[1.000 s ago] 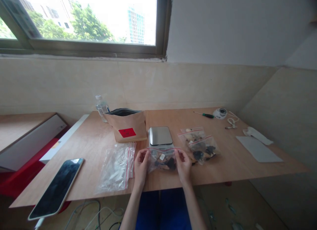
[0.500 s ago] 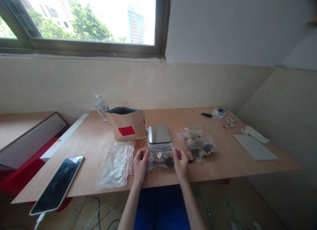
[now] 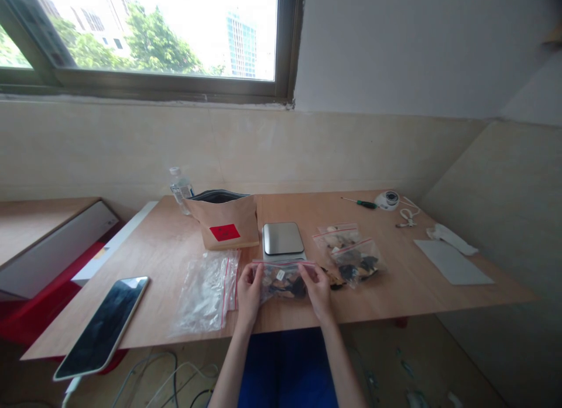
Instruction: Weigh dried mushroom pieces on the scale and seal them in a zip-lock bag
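A small clear zip bag (image 3: 282,281) with a red seal strip, filled with dark and pale pieces, lies at the table's front edge in front of a silver scale (image 3: 283,239). My left hand (image 3: 249,292) pinches the bag's left end. My right hand (image 3: 317,289) pinches its top edge right of centre. Both hands are closed on the bag's top seal.
Empty zip bags (image 3: 207,291) lie to the left, filled zip bags (image 3: 351,254) to the right. A brown paper pouch (image 3: 225,222), water bottle (image 3: 180,189), phone (image 3: 102,328), screwdriver (image 3: 362,203), round white device (image 3: 388,199) and paper sheet (image 3: 453,262) sit on the wooden table (image 3: 408,291).
My right hand has slid left along the bag's top seal, toward the left hand. The bag sits slightly farther from the table edge.
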Action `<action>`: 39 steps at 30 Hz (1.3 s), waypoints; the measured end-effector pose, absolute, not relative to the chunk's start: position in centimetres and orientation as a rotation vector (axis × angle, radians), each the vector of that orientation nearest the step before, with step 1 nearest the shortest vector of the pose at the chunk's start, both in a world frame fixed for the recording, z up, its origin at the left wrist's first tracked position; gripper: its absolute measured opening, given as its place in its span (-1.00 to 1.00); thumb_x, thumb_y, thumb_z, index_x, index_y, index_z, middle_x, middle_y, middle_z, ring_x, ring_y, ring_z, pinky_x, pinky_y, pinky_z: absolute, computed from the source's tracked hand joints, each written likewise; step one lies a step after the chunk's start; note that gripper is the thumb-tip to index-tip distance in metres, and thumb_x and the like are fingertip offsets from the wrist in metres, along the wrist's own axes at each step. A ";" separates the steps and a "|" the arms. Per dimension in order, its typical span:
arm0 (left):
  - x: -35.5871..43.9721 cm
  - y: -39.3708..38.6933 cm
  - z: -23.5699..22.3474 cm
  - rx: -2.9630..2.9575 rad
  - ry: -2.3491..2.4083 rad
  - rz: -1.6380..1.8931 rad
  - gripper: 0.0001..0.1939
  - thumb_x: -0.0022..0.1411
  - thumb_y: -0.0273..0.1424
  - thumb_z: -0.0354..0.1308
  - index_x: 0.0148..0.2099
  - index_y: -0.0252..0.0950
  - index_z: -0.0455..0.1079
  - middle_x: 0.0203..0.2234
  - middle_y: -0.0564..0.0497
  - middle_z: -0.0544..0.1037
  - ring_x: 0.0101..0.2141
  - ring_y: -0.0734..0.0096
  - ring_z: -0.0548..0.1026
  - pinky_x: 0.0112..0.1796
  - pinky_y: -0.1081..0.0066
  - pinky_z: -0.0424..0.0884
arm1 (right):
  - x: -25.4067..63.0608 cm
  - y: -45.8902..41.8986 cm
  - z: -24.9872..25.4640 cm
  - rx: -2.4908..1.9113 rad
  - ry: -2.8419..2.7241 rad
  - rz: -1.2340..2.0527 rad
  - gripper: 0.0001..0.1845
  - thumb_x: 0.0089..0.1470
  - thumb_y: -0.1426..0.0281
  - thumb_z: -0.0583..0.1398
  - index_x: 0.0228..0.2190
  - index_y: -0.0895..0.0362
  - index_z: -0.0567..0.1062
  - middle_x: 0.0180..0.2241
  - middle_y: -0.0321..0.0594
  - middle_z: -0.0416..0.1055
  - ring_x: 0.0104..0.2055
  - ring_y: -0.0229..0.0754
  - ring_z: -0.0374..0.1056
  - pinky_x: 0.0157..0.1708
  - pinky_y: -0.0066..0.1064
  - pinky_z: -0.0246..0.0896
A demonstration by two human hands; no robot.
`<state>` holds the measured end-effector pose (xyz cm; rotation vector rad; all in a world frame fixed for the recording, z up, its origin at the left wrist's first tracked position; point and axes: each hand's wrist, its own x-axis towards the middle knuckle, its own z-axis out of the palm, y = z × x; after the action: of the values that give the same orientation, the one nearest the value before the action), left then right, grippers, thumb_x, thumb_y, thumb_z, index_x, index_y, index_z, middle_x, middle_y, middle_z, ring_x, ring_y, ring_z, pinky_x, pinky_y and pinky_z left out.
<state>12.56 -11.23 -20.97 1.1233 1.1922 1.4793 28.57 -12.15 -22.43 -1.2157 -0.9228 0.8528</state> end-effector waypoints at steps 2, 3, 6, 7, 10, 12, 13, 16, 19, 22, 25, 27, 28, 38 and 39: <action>12.5 -11.2 -21.0 1.110 1.181 1.493 -0.74 0.13 -0.17 0.12 -0.35 -0.29 0.36 -0.46 0.05 0.43 -0.39 0.41 0.40 -0.31 0.48 0.31 | 28.6 -12.0 -22.7 -1.214 -0.919 0.852 -0.68 -0.11 0.17 0.26 -0.36 0.15 0.53 -0.38 -0.18 0.53 -0.31 -0.11 0.45 -0.24 -0.26 0.36; 12.5 -11.2 -21.0 1.107 1.171 1.495 -0.75 0.14 -0.18 0.11 -0.33 -0.28 0.36 -0.45 0.05 0.44 -0.38 0.42 0.40 -0.30 0.47 0.31 | 28.6 -12.0 -22.8 -1.215 -0.918 0.849 -0.68 -0.11 0.17 0.27 -0.36 0.15 0.53 -0.38 -0.18 0.53 -0.32 -0.11 0.45 -0.25 -0.26 0.36; 12.5 -11.2 -21.2 1.123 1.138 1.460 -0.76 0.15 -0.20 0.11 -0.27 -0.28 0.37 -0.41 0.04 0.46 -0.34 0.40 0.42 -0.26 0.45 0.32 | 28.7 -12.0 -23.0 -1.215 -0.919 0.837 -0.69 -0.10 0.18 0.27 -0.36 0.15 0.52 -0.39 -0.19 0.53 -0.33 -0.12 0.44 -0.26 -0.27 0.36; 12.5 -11.1 -21.3 1.133 1.136 1.439 -0.76 0.14 -0.20 0.12 -0.26 -0.28 0.38 -0.40 0.03 0.48 -0.34 0.40 0.43 -0.26 0.45 0.33 | 28.7 -12.0 -23.0 -1.210 -0.917 0.839 -0.70 -0.10 0.19 0.26 -0.36 0.15 0.52 -0.39 -0.20 0.53 -0.33 -0.13 0.44 -0.26 -0.28 0.36; 12.5 -11.1 -21.5 1.149 1.161 1.390 -0.75 0.10 -0.21 0.16 -0.29 -0.30 0.42 -0.42 0.02 0.51 -0.36 0.38 0.44 -0.28 0.45 0.33 | 28.7 -12.0 -22.9 -1.197 -0.924 0.849 -0.73 -0.08 0.20 0.26 -0.37 0.14 0.51 -0.38 -0.21 0.52 -0.33 -0.14 0.44 -0.25 -0.30 0.36; 12.5 -11.1 -21.4 1.130 1.187 1.393 -0.74 0.07 -0.20 0.19 -0.32 -0.31 0.43 -0.45 0.02 0.51 -0.39 0.38 0.44 -0.31 0.45 0.33 | 28.6 -12.1 -22.8 -1.201 -0.934 0.836 -0.73 -0.08 0.21 0.25 -0.37 0.14 0.51 -0.39 -0.21 0.52 -0.32 -0.15 0.44 -0.26 -0.30 0.36; 12.5 -11.1 -21.3 1.119 1.197 1.399 -0.73 0.06 -0.19 0.20 -0.34 -0.32 0.43 -0.47 0.02 0.52 -0.40 0.37 0.44 -0.32 0.46 0.33 | 28.6 -12.1 -22.7 -1.207 -0.939 0.825 -0.73 -0.07 0.20 0.25 -0.38 0.14 0.51 -0.39 -0.21 0.52 -0.33 -0.15 0.44 -0.27 -0.31 0.36; 12.4 -11.3 -20.9 1.096 1.201 1.406 -0.73 0.04 -0.19 0.21 -0.34 -0.32 0.44 -0.47 0.01 0.53 -0.40 0.36 0.45 -0.33 0.45 0.34 | 28.6 -12.2 -22.5 -1.223 -0.961 0.795 -0.73 -0.07 0.20 0.24 -0.38 0.14 0.51 -0.40 -0.21 0.51 -0.35 -0.15 0.43 -0.30 -0.32 0.36; 12.3 -11.4 -20.8 1.072 1.177 1.393 -0.73 0.04 -0.20 0.21 -0.31 -0.32 0.46 -0.44 -0.01 0.56 -0.37 0.33 0.48 -0.31 0.43 0.35 | 28.7 -12.2 -22.5 -1.233 -0.983 0.785 -0.73 -0.06 0.19 0.24 -0.38 0.14 0.51 -0.42 -0.22 0.51 -0.37 -0.16 0.43 -0.32 -0.33 0.35; 12.2 -11.5 -20.8 1.058 1.166 1.390 -0.74 0.04 -0.22 0.22 -0.30 -0.32 0.48 -0.43 -0.01 0.57 -0.36 0.33 0.49 -0.31 0.43 0.36 | 28.8 -12.2 -22.5 -1.234 -0.986 0.786 -0.73 -0.05 0.19 0.24 -0.39 0.14 0.50 -0.44 -0.23 0.50 -0.38 -0.16 0.42 -0.33 -0.35 0.34; 12.3 -11.4 -20.7 1.084 1.144 1.381 -0.75 0.05 -0.23 0.21 -0.30 -0.32 0.49 -0.42 -0.02 0.58 -0.36 0.32 0.50 -0.31 0.43 0.38 | 28.8 -12.3 -22.4 -1.224 -0.975 0.792 -0.73 -0.04 0.19 0.23 -0.37 0.14 0.49 -0.42 -0.23 0.51 -0.36 -0.17 0.43 -0.31 -0.35 0.34; 12.5 -11.4 -20.6 1.098 1.124 1.350 -0.73 0.05 -0.22 0.21 -0.31 -0.34 0.49 -0.42 -0.04 0.58 -0.36 0.30 0.51 -0.30 0.41 0.39 | 28.7 -12.3 -22.3 -1.208 -0.968 0.814 -0.73 -0.04 0.20 0.22 -0.36 0.14 0.49 -0.39 -0.22 0.51 -0.33 -0.16 0.43 -0.28 -0.33 0.34; 12.5 -11.4 -20.6 1.099 1.115 1.326 -0.72 0.04 -0.22 0.22 -0.31 -0.34 0.50 -0.41 -0.06 0.59 -0.35 0.28 0.51 -0.30 0.40 0.40 | 28.7 -12.4 -22.2 -1.199 -0.969 0.836 -0.74 -0.03 0.20 0.22 -0.36 0.14 0.50 -0.38 -0.21 0.52 -0.32 -0.15 0.44 -0.26 -0.32 0.34; 12.7 -11.3 -20.9 1.110 1.095 1.289 -0.74 0.00 -0.25 0.26 -0.34 -0.35 0.54 -0.44 -0.11 0.60 -0.37 0.22 0.54 -0.30 0.36 0.43 | 28.5 -12.7 -21.7 -1.183 -1.063 0.882 -0.81 -0.07 0.26 0.26 -0.42 0.13 0.51 -0.42 -0.22 0.52 -0.33 -0.13 0.45 -0.30 -0.33 0.37; 12.6 -11.3 -20.9 1.111 1.102 1.292 -0.74 0.00 -0.25 0.26 -0.33 -0.36 0.54 -0.44 -0.11 0.60 -0.37 0.22 0.54 -0.31 0.36 0.43 | 28.5 -12.7 -21.8 -1.181 -1.064 0.886 -0.81 -0.07 0.26 0.26 -0.42 0.13 0.51 -0.42 -0.22 0.52 -0.33 -0.14 0.45 -0.30 -0.34 0.37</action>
<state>12.63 -11.31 -20.94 1.1115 1.1024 1.2919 28.48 -12.66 -21.76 -1.1815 -1.0638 0.8858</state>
